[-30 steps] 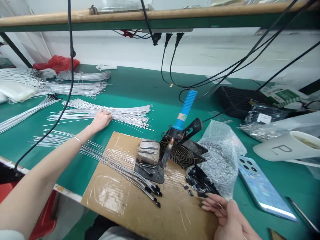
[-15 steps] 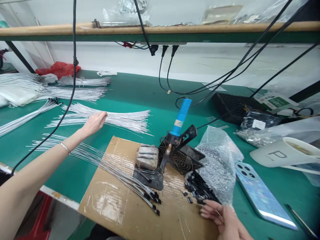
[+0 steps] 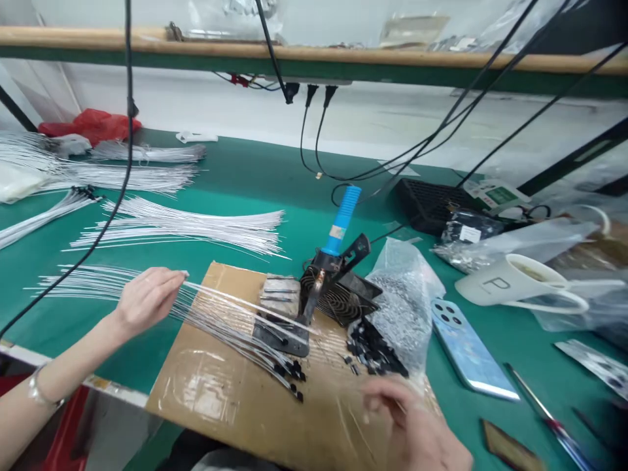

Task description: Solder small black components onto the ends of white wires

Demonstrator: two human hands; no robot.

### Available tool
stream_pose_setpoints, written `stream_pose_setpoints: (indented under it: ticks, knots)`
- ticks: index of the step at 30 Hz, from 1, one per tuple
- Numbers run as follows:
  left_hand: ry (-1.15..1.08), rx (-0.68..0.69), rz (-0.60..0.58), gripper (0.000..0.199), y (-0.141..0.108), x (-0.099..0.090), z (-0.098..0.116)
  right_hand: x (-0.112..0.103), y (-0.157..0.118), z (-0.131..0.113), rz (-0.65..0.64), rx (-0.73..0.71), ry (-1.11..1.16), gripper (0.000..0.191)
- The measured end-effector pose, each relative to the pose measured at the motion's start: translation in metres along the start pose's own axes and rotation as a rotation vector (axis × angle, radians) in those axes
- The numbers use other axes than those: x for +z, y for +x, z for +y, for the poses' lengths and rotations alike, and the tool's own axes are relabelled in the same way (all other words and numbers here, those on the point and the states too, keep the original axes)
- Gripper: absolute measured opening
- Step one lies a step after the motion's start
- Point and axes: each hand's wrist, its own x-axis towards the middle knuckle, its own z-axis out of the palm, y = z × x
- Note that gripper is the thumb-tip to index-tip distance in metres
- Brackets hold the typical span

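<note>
My left hand [image 3: 151,299] is closed with the fingers pinched on thin white wires [image 3: 245,305], whose free ends reach right across the soldering iron stand [image 3: 289,337]. Below them lies a bundle of similar wires [image 3: 230,340] with small black ends, resting on the cardboard [image 3: 196,409]. My right hand [image 3: 417,422] is over the cardboard's right part, smeared by motion, so whether its fingers hold anything does not show. Just beyond it is a pile of small black pieces [image 3: 375,350]. A blue-handled soldering iron [image 3: 343,219] stands upright in the stand.
A larger white wire bundle [image 3: 186,226] lies on the green table behind my left hand. To the right are a bubble-wrap bag [image 3: 405,294], a blue phone [image 3: 471,350], a white mug [image 3: 510,281] and a pen-like tool [image 3: 549,418]. Black cables hang across the view.
My left hand has come from the larger bundle toward me, now with white wires in it. My right hand has moved off the black pieces, toward the near edge. The camera view has shifted.
</note>
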Motion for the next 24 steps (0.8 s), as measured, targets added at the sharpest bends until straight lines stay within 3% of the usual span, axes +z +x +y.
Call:
stream_pose_setpoints:
  ticks: [1, 4, 6, 17, 21, 24]
  knots:
    - [-0.025, 0.017, -0.011, 0.039, -0.003, -0.002, 0.009, 0.009, -0.002, -0.013, -0.121, -0.061, -0.002, 0.046]
    - [-0.076, 0.051, -0.033, 0.042, -0.01, -0.003, 0.027, 0.032, -0.005, -0.038, -0.361, -0.071, 0.038, 0.029]
    - [-0.093, 0.071, -0.036, 0.044, -0.013, -0.003, 0.032, 0.042, -0.007, -0.042, -0.441, -0.097, 0.063, 0.024]
    - [-0.154, 0.08, -0.086, 0.049, -0.025, -0.004, 0.033, 0.039, -0.018, -0.032, -0.34, 0.062, 0.145, 0.033]
    - [-0.21, 0.028, -0.112, 0.055, -0.021, -0.005, 0.038, 0.039, -0.016, -0.033, -0.362, 0.009, 0.142, 0.034]
    - [-0.294, -0.062, -0.187, 0.05, -0.006, -0.01, 0.062, 0.042, -0.017, -0.036, -0.421, -0.09, 0.103, 0.03]
